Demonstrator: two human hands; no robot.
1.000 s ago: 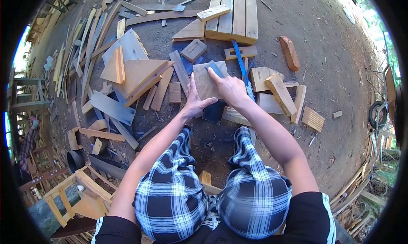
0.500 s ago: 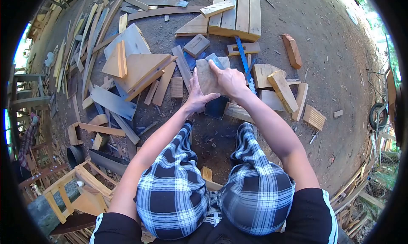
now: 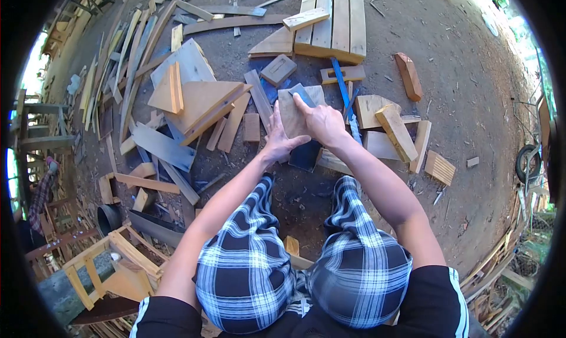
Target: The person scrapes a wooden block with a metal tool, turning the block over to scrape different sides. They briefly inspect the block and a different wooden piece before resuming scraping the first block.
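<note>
Head view: the person sits above bare dirt ground (image 3: 448, 49) strewn with timber offcuts, knees in checked trousers (image 3: 247, 267). A small wooden board (image 3: 293, 115) is held up just ahead of the knees, at the middle of the scene, over a dark blue block (image 3: 305, 156) lying on the ground.

The left hand (image 3: 280, 141) clasps the board's left edge, fingers wrapped behind it and the thumb laid across its lower face. The right hand (image 3: 325, 123) bears on a blue-grey pad (image 3: 301, 93) at the board's upper right, fingers close together and the index finger stretched along the pad.

Just right of the board a blue strip (image 3: 342, 86) runs across the offcuts. Triangular panels (image 3: 203, 102) lie to the left, a slatted panel (image 3: 333, 20) beyond, a reddish block (image 3: 408, 76) well apart to the right. A wooden frame (image 3: 115, 258) stands at lower left.
</note>
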